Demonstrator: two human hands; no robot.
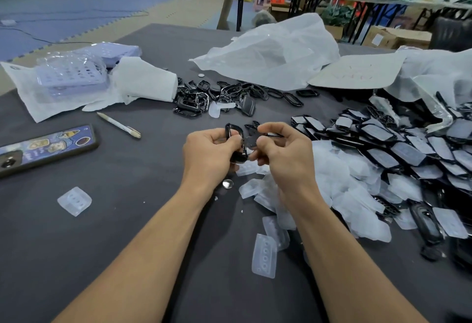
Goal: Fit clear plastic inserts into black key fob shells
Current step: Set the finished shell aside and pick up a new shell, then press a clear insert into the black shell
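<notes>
Far left of the left hand: phone (46, 149) in a sticker case, flat on the grey table (127, 220). Pen (118, 125) just beyond it. One loose insert (74, 201), clear, lies alone left of the left forearm.

Left hand (209, 154): fingers curled round a black shell (233, 141), held up off the table. Silver disc (227, 183) on the table just below that wrist. Heap of black frames (217, 95) beyond both hands, white plastic bag (275, 54) behind it.

Right hand (283, 151) is right against the left, thumb and fingers pinching a small greyish piece (251, 141) at the shell's right edge. Can't tell if it's seated.

Under and right of the right hand: heap of clear inserts (344, 187). Further right: pile of pale-faced shells (408, 149).
</notes>
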